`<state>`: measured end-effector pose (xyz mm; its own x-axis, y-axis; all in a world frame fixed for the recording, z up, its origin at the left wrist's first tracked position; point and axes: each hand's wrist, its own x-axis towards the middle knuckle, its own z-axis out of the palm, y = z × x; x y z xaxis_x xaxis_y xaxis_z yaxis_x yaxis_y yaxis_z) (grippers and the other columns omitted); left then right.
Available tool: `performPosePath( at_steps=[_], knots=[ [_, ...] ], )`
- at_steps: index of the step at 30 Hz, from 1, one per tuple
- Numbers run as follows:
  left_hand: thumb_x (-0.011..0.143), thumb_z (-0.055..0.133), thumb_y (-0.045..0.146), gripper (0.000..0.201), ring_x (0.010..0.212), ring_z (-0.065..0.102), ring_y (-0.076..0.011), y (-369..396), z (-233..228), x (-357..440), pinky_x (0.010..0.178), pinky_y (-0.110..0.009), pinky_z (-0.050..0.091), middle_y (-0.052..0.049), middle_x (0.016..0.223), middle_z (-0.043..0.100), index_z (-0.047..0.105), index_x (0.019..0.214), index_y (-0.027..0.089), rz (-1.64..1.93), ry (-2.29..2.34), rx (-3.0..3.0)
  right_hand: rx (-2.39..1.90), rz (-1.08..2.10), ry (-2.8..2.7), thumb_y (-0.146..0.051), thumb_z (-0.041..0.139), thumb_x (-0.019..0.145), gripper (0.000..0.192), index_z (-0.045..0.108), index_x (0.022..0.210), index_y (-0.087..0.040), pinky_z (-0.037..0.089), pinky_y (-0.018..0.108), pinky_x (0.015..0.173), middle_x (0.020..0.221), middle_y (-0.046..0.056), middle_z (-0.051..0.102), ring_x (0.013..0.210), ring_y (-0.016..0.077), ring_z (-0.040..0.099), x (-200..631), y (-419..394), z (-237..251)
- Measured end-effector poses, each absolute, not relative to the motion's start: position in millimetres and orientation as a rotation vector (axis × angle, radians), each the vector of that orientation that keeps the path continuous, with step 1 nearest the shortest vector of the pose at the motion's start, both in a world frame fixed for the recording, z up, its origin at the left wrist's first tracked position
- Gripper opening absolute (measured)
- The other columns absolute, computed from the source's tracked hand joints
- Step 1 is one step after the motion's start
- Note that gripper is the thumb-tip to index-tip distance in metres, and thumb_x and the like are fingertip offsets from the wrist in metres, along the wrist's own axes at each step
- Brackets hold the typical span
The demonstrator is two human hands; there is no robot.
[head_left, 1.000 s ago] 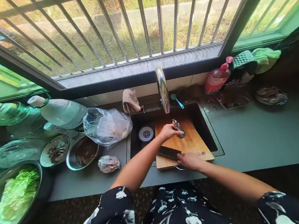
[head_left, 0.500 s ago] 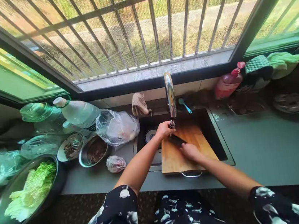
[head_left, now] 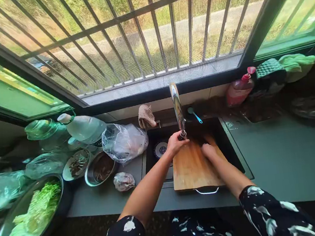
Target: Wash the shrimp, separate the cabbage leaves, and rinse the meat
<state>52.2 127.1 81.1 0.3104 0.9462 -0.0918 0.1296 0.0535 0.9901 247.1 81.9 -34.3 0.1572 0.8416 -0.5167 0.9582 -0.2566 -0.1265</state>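
My left hand (head_left: pixel 175 145) reaches over the black sink (head_left: pixel 233 150) and pinches the nozzle of the chrome faucet (head_left: pixel 177 106) with its fingertips. A wooden cutting board (head_left: pixel 192 167) lies across the sink, its metal handle toward me. My right hand (head_left: pixel 209 151) rests at the board's far end, curled around the handle of a dark knife. The blade points toward the faucet and is almost lost against the dark basin. A blue-and-white patterned dish (head_left: pixel 161 148) sits in the sink left of the board.
On the grey counter to the left stand a clear plastic bag (head_left: pixel 124 141), two steel bowls (head_left: pixel 100 169), a small wrapped lump (head_left: pixel 124 181), water bottles (head_left: pixel 84 127) and a big bowl of chopped cabbage (head_left: pixel 31 215). A red soap bottle (head_left: pixel 238 88) and cloths sit at the back right.
My right hand has slid the knife from the board's near edge up to its far end under the faucet. My left hand stayed at the nozzle. The view shifted left and down.
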Motion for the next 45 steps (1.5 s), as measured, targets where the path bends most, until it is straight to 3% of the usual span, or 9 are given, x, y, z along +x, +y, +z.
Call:
performPosePath(
  at_steps=[8, 17, 21, 24, 30, 34, 38, 42, 45],
  knots=[
    [0.055, 0.082, 0.027, 0.041, 0.068, 0.051, -0.0104, 112.6, 128.0, 53.9, 0.067, -0.025, 0.044, 0.002, 0.073, 0.058, 0.066, 0.09, 0.015, 0.854, 0.865, 1.131, 2.234, -0.643, 1.664, -0.017, 0.032, 0.095, 0.039, 0.058, 0.115, 0.003, 0.049, 0.037, 0.08, 0.106, 0.029, 0.063, 0.102, 0.0305, 0.064, 247.2, 46.7, -11.6],
    [0.053, 0.085, 0.029, 0.052, 0.076, 0.056, -0.0109, 115.3, 141.8, 47.5, 0.075, -0.024, 0.043, 0.001, 0.081, 0.064, 0.068, 0.101, 0.017, 0.872, 0.825, 1.076, 1.869, -0.659, 2.168, -0.038, 0.037, 0.095, 0.039, 0.047, 0.126, -0.016, 0.046, 0.034, 0.078, 0.116, 0.016, 0.061, 0.097, 0.0264, 0.064, 176.6, 4.0, 6.0],
    [0.066, 0.077, 0.046, 0.05, 0.083, 0.06, -0.014, 115.6, 114.3, 42.9, 0.074, -0.024, 0.045, -0.004, 0.094, 0.067, 0.066, 0.107, 0.019, 0.872, 0.82, 0.787, 1.751, -0.619, 2.297, -0.037, 0.041, 0.093, 0.039, 0.047, 0.128, -0.02, 0.045, 0.033, 0.078, 0.116, 0.014, 0.062, 0.099, 0.0261, 0.063, 201.0, 4.3, 14.6],
    [0.079, 0.063, 0.052, 0.039, 0.069, 0.059, -0.0127, 114.1, 79.7, 52.3, 0.067, -0.025, 0.047, -0.006, 0.075, 0.065, 0.067, 0.085, 0.014, 0.762, 0.924, 0.483, 1.72, -0.624, 2.311, -0.033, 0.044, 0.091, 0.037, 0.051, 0.124, -0.019, 0.045, 0.033, 0.078, 0.113, 0.012, 0.064, 0.096, 0.0256, 0.064, 227.6, -0.7, 14.7],
    [0.074, 0.071, 0.044, 0.033, 0.055, 0.057, -0.0118, 99.8, 33.4, 74.0, 0.06, -0.027, 0.048, -0.006, 0.064, 0.063, 0.063, 0.066, 0.013, 0.355, 0.829, 0.526, 1.9, -0.68, 2.241, -0.031, 0.047, 0.088, 0.039, 0.055, 0.124, -0.018, 0.044, 0.029, 0.085, 0.119, 0.011, 0.064, 0.101, 0.022, 0.063, 265.5, -14.5, 0.4],
    [0.07, 0.064, 0.064, 0.052, 0.092, 0.066, -0.0247, 52.8, -1.4, 73.1, 0.082, -0.037, 0.05, -0.014, 0.096, 0.071, 0.07, 0.086, 0.015, 0.038, 0.688, 1.16, 2.06, -0.678, 2.195, -0.031, 0.047, 0.089, 0.039, 0.056, 0.124, -0.018, 0.045, 0.027, 0.087, 0.12, 0.01, 0.064, 0.103, 0.0206, 0.063, 285.9, -23.2, -13.1],
    [0.078, 0.052, 0.065, 0.063, 0.136, 0.035, -0.0292, 6.8, -37.6, 73.8, 0.114, -0.047, 0.018, -0.013, 0.14, 0.049, 0.06, 0.122, 0.02, 0.108, 0.724, 1.627, 2.162, -0.662, 2.185, -0.031, 0.048, 0.088, 0.039, 0.058, 0.123, -0.017, 0.047, 0.028, 0.085, 0.113, 0.01, 0.068, 0.098, 0.0211, 0.066, 303.1, -30.6, -29.4],
    [0.09, 0.028, 0.061, 0.068, 0.145, 0.01, -0.0252, 20.3, -61.2, 69.6, 0.115, -0.053, 0.0, -0.007, 0.157, 0.019, 0.028, 0.147, 0.025, -0.201, 0.702, 2.134, 2.244, -0.591, 2.234, -0.033, 0.047, 0.088, 0.039, 0.059, 0.121, -0.016, 0.051, 0.031, 0.079, 0.104, 0.01, 0.071, 0.089, 0.0231, 0.068, 312.3, -37.0, -41.5],
    [0.088, 0.029, 0.064, 0.066, 0.146, 0.006, -0.0263, 57.2, -71.7, 55.7, 0.114, -0.054, -0.004, -0.002, 0.158, 0.016, 0.03, 0.146, 0.031, -0.272, 0.911, 2.099, 2.29, -0.557, 2.295, -0.033, 0.046, 0.087, 0.038, 0.061, 0.117, -0.016, 0.052, 0.032, 0.077, 0.104, 0.01, 0.071, 0.088, 0.0233, 0.068, 318.1, -46.2, -43.3]
  ],
)
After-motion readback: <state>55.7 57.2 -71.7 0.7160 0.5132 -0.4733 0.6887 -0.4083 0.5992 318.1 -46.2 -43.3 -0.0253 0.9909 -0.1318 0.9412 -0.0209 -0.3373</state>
